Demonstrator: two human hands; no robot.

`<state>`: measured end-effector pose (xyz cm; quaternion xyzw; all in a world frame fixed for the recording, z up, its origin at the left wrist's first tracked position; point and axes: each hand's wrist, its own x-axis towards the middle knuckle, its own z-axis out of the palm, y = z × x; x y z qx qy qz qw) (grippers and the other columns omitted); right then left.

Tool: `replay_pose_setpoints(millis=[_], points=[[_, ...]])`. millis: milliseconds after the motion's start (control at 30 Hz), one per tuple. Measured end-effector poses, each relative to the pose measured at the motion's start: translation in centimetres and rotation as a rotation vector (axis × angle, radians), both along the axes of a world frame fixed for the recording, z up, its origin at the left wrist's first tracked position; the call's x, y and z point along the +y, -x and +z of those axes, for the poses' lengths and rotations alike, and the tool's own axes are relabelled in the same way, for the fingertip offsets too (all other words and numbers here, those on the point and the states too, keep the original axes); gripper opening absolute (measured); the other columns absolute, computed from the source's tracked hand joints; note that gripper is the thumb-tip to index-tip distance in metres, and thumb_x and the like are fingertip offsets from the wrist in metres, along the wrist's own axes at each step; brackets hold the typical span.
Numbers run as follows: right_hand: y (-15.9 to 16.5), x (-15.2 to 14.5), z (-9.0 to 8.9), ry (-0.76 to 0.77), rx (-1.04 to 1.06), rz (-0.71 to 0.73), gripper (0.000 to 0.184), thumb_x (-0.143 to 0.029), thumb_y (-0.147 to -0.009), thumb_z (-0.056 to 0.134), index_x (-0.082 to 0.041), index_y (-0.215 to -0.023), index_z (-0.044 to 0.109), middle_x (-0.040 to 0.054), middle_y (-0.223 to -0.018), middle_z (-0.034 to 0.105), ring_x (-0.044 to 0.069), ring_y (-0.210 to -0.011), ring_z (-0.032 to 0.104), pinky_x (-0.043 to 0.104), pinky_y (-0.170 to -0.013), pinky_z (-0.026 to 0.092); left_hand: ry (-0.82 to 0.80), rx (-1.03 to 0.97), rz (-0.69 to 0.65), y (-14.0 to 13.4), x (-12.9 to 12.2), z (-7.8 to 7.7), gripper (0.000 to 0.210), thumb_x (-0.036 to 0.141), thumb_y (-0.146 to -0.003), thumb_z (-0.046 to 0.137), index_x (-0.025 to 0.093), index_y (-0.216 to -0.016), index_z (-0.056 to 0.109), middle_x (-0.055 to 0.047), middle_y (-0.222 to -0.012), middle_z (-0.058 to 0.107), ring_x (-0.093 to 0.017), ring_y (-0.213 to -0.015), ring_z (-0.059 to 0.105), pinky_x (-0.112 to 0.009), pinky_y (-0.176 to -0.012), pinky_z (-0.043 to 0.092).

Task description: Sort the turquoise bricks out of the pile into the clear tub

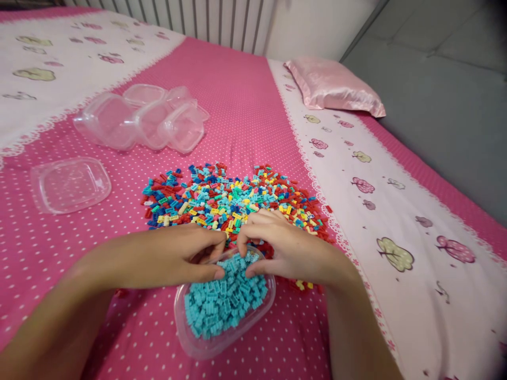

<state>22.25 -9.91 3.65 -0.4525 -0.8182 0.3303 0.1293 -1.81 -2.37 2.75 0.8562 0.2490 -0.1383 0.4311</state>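
Note:
A clear plastic container [194,345] sits in front of me, heaped with small teal toy building bricks [225,303]. My left hand [182,253] reaches over its far left side, fingers curled and thumb against the teal bricks; whatever its fingers hold is hidden. Across from it, my right hand [273,243] is bent over the far right side, index finger and thumb closed around a few teal bricks at the top of the heap. Just beyond both hands spreads a pile of mixed loose bricks [237,198] in red, blue, yellow, green and teal.
Several clear empty containers [146,119] lie grouped at the far left. Nearer on that side is a clear lid or shallow container [75,184]. A pink pillow [335,84] lies at the back right on the polka-dot bedspread [237,105], by a grey panel [435,95].

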Motion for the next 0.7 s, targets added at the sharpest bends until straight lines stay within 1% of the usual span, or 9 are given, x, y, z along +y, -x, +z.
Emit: replay_pose_setpoints(millis=[100, 200, 300, 400, 500, 567, 700], points=[[-0.2, 0.0, 0.2, 0.022, 0.018, 0.001, 0.022, -0.027, -0.084, 0.082, -0.023, -0.092, 0.063, -0.0018, -0.094, 0.059, 0.019, -0.1, 0.052, 0.031, -0.09, 0.034, 0.007, -0.002, 0.006, 0.0, 0.0, 0.1, 0.039, 0.058, -0.096, 0.049, 0.021, -0.09, 0.059, 0.0, -0.082, 0.062, -0.015, -0.068, 0.051, -0.026, -0.056, 0.035], [-0.3, 0.0, 0.4, 0.039, 0.063, -0.016, 0.018, -0.032, -0.088, 0.077, -0.023, -0.093, 0.063, -0.001, -0.095, 0.06, 0.019, -0.1, 0.052, 0.03, -0.089, 0.036, 0.007, 0.033, 0.005, -0.1, 0.0, 0.3, 0.043, 0.062, -0.097, 0.045, 0.022, -0.09, 0.059, -0.001, -0.084, 0.062, -0.016, -0.072, 0.053, -0.025, -0.058, 0.036], [-0.2, 0.1, 0.3, 0.028, 0.082, -0.018, 0.015, -0.033, -0.092, 0.073, -0.022, -0.093, 0.063, -0.0008, -0.094, 0.059, 0.018, -0.098, 0.052, 0.029, -0.087, 0.037, 0.002, 0.016, 0.006, -0.4, -0.1, 0.4, 0.041, 0.058, -0.099, 0.043, 0.021, -0.089, 0.059, -0.002, -0.084, 0.062, -0.016, -0.072, 0.053, -0.026, -0.058, 0.036], [0.1, 0.2, 0.0, 0.006, 0.07, -0.014, 0.014, -0.03, -0.093, 0.073, -0.021, -0.092, 0.062, -0.001, -0.091, 0.058, 0.018, -0.094, 0.051, 0.027, -0.082, 0.036, -0.012, -0.003, 0.009, -0.6, -0.2, 0.3, 0.035, 0.053, -0.097, 0.048, 0.021, -0.087, 0.059, -0.001, -0.08, 0.061, -0.015, -0.066, 0.051, -0.026, -0.056, 0.035], [0.3, 0.3, -0.1, 0.005, 0.063, -0.025, 0.014, -0.029, -0.093, 0.072, -0.021, -0.09, 0.06, -0.0009, -0.091, 0.059, 0.018, -0.092, 0.051, 0.027, -0.08, 0.036, -0.024, 0.001, 0.009, -0.7, -0.3, 0.4, 0.034, 0.052, -0.095, 0.051, 0.02, -0.085, 0.058, 0.0, -0.078, 0.06, -0.014, -0.063, 0.05, -0.025, -0.054, 0.035], [0.5, 0.3, -0.1, 0.012, 0.072, -0.033, 0.013, -0.026, -0.093, 0.071, -0.021, -0.09, 0.059, -0.0008, -0.091, 0.059, 0.018, -0.092, 0.051, 0.027, -0.08, 0.036, -0.017, 0.003, 0.01, -0.6, -0.3, 0.4, 0.037, 0.055, -0.095, 0.05, 0.02, -0.085, 0.058, 0.0, -0.078, 0.061, -0.014, -0.064, 0.051, -0.025, -0.055, 0.036], [0.8, 0.3, -0.2, -0.009, 0.075, -0.03, 0.015, -0.012, -0.092, 0.067, -0.021, -0.086, 0.057, -0.0029, -0.082, 0.054, 0.016, -0.086, 0.051, 0.026, -0.081, 0.036, 0.023, 0.002, 0.035, -0.6, -0.3, 0.4, 0.044, 0.061, -0.098, 0.043, 0.021, -0.09, 0.06, -0.001, -0.084, 0.062, -0.016, -0.072, 0.054, -0.026, -0.059, 0.038]])
